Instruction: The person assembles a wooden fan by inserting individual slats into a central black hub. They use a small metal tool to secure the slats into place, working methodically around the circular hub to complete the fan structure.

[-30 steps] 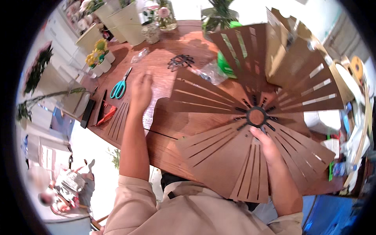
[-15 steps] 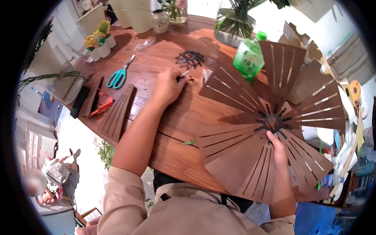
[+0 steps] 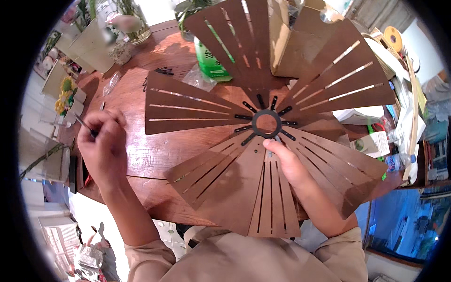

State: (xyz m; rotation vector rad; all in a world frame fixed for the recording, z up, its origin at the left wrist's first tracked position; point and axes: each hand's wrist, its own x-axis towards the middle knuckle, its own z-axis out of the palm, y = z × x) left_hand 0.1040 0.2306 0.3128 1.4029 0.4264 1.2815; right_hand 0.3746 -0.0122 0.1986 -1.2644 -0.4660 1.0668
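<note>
We hold a brown slatted wheel (image 3: 246, 164) in one hand and a slim dark tool (image 3: 85, 124) in the other

The wheel spreads across the centre and right of the view, over the near part of a reddish wooden tabletop (image 3: 150, 157); we cannot tell whether any of it rests on the wood. Its wide, fan-shaped panels, cut with long slots, circle a black ring (image 3: 254, 123) with short black tabs pointing outward.

Our right hand (image 3: 298, 171) grips the wheel just below the ring, thumb on top; its other fingers are hidden beneath the panels. Our left hand (image 3: 105, 143) is well apart from the wheel, at the left, closed in a fist around the tool, whose thin end points up and left.

Beyond the wheel, near the top, stand a bottle with green on it (image 3: 211, 61) and a cardboard box (image 3: 300, 40), both partly covered by panels. Crumpled clear plastic (image 3: 198, 78) lies just beside the bottle. Far left, past our fist, are yellow flower ornaments (image 3: 65, 96) in small white pots.
</note>
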